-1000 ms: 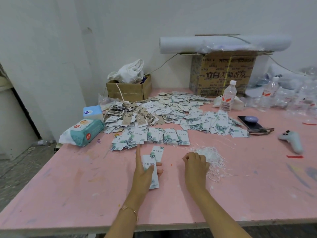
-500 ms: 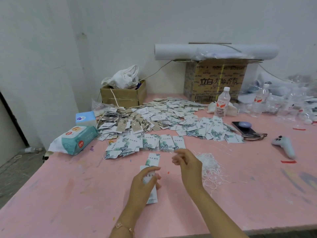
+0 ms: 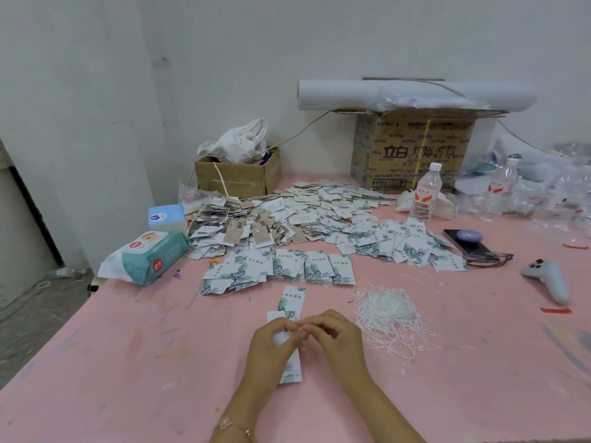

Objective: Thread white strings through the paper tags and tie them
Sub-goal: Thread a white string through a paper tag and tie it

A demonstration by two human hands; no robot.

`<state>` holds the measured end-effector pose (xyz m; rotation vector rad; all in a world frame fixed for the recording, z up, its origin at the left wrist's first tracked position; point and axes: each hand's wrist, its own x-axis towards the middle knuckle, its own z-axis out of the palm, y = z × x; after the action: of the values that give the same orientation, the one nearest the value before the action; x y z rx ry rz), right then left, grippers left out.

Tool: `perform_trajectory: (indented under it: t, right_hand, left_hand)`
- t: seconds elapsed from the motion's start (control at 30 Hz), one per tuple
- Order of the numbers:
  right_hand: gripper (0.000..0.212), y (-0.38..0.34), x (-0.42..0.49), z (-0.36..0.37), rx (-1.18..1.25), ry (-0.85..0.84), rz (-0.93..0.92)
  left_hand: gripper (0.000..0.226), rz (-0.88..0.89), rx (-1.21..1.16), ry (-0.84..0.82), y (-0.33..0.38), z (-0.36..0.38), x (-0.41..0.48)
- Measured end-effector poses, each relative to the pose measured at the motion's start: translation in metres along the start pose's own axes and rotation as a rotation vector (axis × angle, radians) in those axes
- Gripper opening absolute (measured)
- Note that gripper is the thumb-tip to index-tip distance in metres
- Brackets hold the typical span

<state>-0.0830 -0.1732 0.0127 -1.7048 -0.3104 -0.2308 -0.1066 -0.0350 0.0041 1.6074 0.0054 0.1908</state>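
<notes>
Left hand (image 3: 271,350): I see fingers curled round a paper tag (image 3: 291,367), near table (image 3: 128,378) edge.
Right hand (image 3: 337,343): fingers curled at tag top; can't tell what they pinch.
String pile (image 3: 383,311): just right.
Tag heap (image 3: 319,215): behind.

We see a small hand-assembly workroom: a scuffed pink worktable (image 3: 128,362) holds hundreds of printed paper tags (image 3: 319,215) in loose heaps and a tangle of white strings (image 3: 383,311), with cardboard boxes (image 3: 415,148) and a roll of white sheet (image 3: 351,94) against a bare white wall (image 3: 287,36).
</notes>
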Motion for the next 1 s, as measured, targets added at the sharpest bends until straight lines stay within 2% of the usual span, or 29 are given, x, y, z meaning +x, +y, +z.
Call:
perform_trajectory:
  t: [0.27, 0.4, 0.53, 0.67, 0.77, 0.83, 0.87, 0.93, 1.0]
  right_hand:
    - [0.02, 0.007, 0.004, -0.004, 0.086, 0.09, 0.152]
    - [0.019, 0.013, 0.008, -0.006, -0.009, 0.245, 0.15]
    - [0.025, 0.017, 0.007, -0.006, -0.122, 0.472, 0.105]
    - [0.018, 0.018, 0.008, -0.011, -0.3, 0.673, 0.125]
    - [0.031, 0.016, 0.006, -0.008, -0.362, 0.747, 0.152]
    - [0.038, 0.012, 0.003, -0.007, -0.365, 0.684, 0.048]
    - [0.036, 0.009, 0.001, -0.007, -0.32, 0.571, -0.026]
    - [0.027, 0.005, -0.004, -0.005, -0.181, 0.21, -0.094]
    - [0.025, 0.003, -0.007, -0.001, -0.119, -0.126, -0.077]
  left_hand:
    - [0.014, -0.091, -0.198, 0.151, 0.004, -0.003, 0.002]
    - [0.017, -0.11, -0.268, 0.172, 0.004, -0.004, 0.005]
    - [0.016, -0.114, -0.277, 0.182, 0.003, -0.005, 0.004]
    - [0.013, -0.121, -0.276, 0.167, 0.003, -0.004, 0.003]
    - [0.012, -0.119, -0.275, 0.169, 0.005, -0.004, 0.002]
    - [0.012, -0.124, -0.229, 0.161, 0.006, -0.003, 0.001]
    - [0.013, -0.125, -0.196, 0.154, 0.006, -0.003, 0.001]
    - [0.013, -0.107, -0.172, 0.134, 0.006, -0.001, 0.0]
    - [0.014, -0.055, -0.122, 0.121, 0.006, 0.0, 0.0]
